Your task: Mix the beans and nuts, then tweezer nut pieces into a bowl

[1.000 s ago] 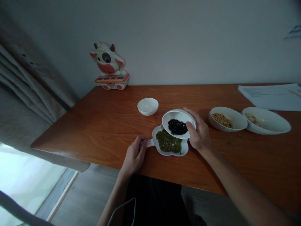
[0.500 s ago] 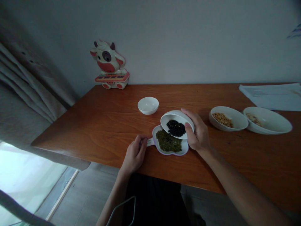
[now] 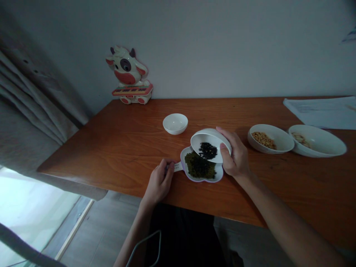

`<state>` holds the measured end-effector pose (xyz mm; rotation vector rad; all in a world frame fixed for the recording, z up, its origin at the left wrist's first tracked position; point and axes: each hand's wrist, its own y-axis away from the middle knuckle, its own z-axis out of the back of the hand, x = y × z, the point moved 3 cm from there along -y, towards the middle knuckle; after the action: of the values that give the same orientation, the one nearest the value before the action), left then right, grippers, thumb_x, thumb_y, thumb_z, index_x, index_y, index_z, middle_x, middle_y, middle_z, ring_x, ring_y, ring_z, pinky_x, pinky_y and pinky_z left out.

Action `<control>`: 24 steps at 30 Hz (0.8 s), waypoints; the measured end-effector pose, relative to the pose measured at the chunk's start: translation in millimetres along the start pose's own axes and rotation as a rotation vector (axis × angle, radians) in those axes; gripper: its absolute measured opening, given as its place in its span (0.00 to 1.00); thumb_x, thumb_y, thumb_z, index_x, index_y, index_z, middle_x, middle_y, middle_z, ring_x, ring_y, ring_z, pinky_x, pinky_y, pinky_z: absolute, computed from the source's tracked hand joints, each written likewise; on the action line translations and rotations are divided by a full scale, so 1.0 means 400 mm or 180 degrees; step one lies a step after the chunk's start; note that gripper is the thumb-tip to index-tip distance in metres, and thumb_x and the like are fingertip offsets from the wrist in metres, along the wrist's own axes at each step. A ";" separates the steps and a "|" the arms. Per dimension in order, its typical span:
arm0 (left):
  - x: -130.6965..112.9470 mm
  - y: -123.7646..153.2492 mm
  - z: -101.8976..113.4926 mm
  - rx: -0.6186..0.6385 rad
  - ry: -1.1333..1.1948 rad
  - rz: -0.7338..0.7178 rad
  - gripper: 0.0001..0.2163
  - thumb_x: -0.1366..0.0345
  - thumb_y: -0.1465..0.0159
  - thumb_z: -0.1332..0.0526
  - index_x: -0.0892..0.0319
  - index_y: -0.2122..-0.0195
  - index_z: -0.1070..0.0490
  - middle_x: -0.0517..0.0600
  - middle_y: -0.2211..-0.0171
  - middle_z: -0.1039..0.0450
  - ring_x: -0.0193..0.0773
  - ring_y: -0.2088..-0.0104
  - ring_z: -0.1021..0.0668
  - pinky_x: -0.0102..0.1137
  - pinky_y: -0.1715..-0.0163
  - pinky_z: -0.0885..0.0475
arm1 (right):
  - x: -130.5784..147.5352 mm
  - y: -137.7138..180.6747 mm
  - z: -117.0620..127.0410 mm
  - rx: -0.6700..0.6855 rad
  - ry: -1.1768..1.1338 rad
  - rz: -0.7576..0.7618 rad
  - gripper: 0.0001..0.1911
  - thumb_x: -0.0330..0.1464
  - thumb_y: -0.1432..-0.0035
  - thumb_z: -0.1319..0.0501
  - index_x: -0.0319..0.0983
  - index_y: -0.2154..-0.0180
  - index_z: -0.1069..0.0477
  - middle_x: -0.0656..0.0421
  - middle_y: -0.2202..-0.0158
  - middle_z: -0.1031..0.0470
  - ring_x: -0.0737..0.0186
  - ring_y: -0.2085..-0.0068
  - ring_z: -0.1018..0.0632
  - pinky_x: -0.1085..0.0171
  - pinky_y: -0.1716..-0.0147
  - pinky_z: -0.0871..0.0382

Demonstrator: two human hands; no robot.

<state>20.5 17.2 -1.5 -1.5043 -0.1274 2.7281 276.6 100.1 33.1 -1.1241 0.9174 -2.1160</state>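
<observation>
My right hand (image 3: 234, 154) is closed on the rim of a white bowl (image 3: 201, 135), tilted steeply with its mouth toward me. Black beans (image 3: 208, 151) lie inside it, near the lower rim. Just beneath is a white, lilac-edged scalloped scoop (image 3: 219, 174), resting on the table and filled with small green beans (image 3: 194, 168); dark ones are scattered over their middle. My left hand (image 3: 161, 178) grips the end of the scoop's handle (image 3: 178, 167). The tilted bowl hides the scoop's far right part.
Behind the scoop stands an empty white bowl (image 3: 175, 124). At right, one bowl (image 3: 283, 142) holds yellow beans and another bowl (image 3: 325, 142) holds pale flat pieces. Papers (image 3: 325, 111) lie at the back right of the wooden table (image 3: 111, 148). A cow toy keyboard (image 3: 130, 79) stands against the wall.
Black beans have spilled from the tilted bowl onto the green beans in the scoop, so fewer are left in the bowl. Both hands keep their holds, almost in place.
</observation>
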 end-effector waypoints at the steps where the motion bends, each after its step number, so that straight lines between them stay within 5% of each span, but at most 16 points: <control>1: -0.001 0.000 0.000 -0.0001 -0.0007 -0.0007 0.14 0.55 0.24 0.49 0.57 0.53 0.29 0.50 0.66 0.24 0.38 0.67 0.24 0.31 0.68 0.34 | 0.000 0.000 0.001 -0.0001 0.0010 0.0002 0.26 0.32 0.34 0.45 0.46 0.35 0.34 0.54 0.43 0.24 0.51 0.48 0.22 0.51 0.49 0.27; 24: -0.002 -0.001 0.001 0.0004 -0.0001 -0.0017 0.13 0.56 0.24 0.49 0.57 0.55 0.30 0.49 0.65 0.25 0.38 0.66 0.24 0.30 0.66 0.34 | -0.007 -0.002 0.007 -0.0025 0.0147 0.0212 0.32 0.30 0.40 0.45 0.46 0.34 0.37 0.53 0.43 0.24 0.50 0.50 0.23 0.49 0.51 0.26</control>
<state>20.4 17.4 -0.7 -1.5009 -0.1296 2.7239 280.4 101.5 33.6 -1.0383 0.9719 -2.0939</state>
